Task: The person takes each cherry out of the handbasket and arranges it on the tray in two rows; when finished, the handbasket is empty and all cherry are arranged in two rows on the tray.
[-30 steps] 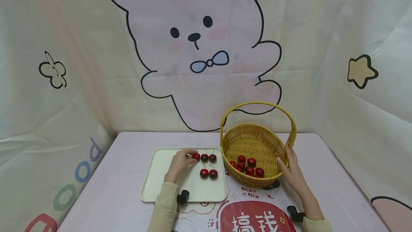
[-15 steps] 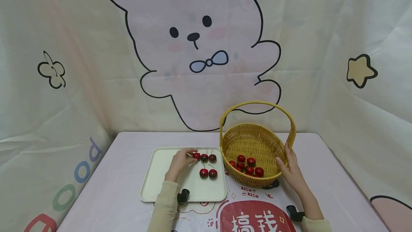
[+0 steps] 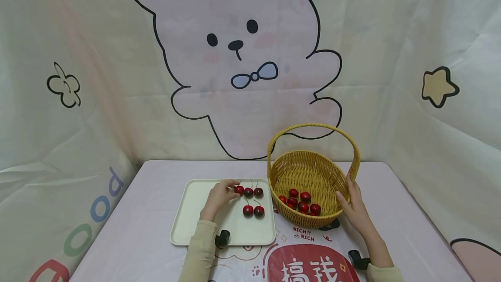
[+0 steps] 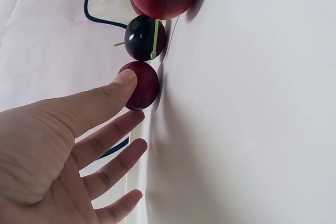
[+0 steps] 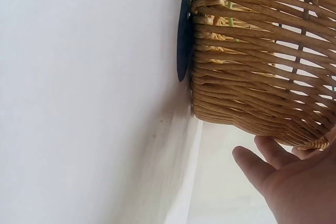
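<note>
My left hand (image 3: 217, 198) reaches over the cream tray (image 3: 184, 229) and pinches a dark red cherry (image 4: 146, 88) between thumb and fingertips. In the left wrist view that cherry sits at the tray's surface, and the other fingers are spread below it. Beside it in the same back row are two stemmed cherries (image 3: 248, 192); two more cherries (image 3: 248, 210) lie in front. To the right, a yellow wicker basket (image 3: 309, 160) holds several cherries (image 3: 303, 206). My right hand (image 3: 357, 210) grips the basket's right side at the rim, thumb inside and fingers outside.
The basket's tall arched handle (image 3: 313, 125) rises above the rim. Tray and basket stand side by side on a pale printed tablecloth (image 3: 137, 212). A cloth backdrop (image 3: 156, 134) hangs behind and at both sides. Dark straps with small mounts (image 3: 223, 238) sit at the wrists.
</note>
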Available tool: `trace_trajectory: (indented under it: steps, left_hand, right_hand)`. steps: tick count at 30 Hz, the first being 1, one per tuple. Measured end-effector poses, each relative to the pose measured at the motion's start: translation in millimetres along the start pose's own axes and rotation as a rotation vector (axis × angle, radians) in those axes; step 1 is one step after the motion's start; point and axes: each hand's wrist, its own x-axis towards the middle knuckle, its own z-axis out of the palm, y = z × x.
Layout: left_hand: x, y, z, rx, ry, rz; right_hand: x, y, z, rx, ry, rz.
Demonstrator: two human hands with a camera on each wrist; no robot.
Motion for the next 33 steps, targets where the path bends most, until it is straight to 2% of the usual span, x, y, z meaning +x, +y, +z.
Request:
trace_trajectory:
  steps: [12,19,24,33]
  left_hand:
    - [-2.6,8.2,-6.3,0.005,0.023,0.032]
    - [-3.2,15.4,-7.1,-0.12,0.001,0.063]
    - [-5.2,29.8,-4.6,-0.189,-0.016,0.084]
    - [-6.3,59.6,9.1,-0.235,-0.072,0.228]
  right_hand:
    - [-1,-5,-1,-0.008,0.002,0.005]
    - [0,-3,0,-0.007,0.007,-0.004]
    - [-1,-4,1,-0.011,0.006,0.002]
    - [-1,-2,1,-0.011,0.004,0.006]
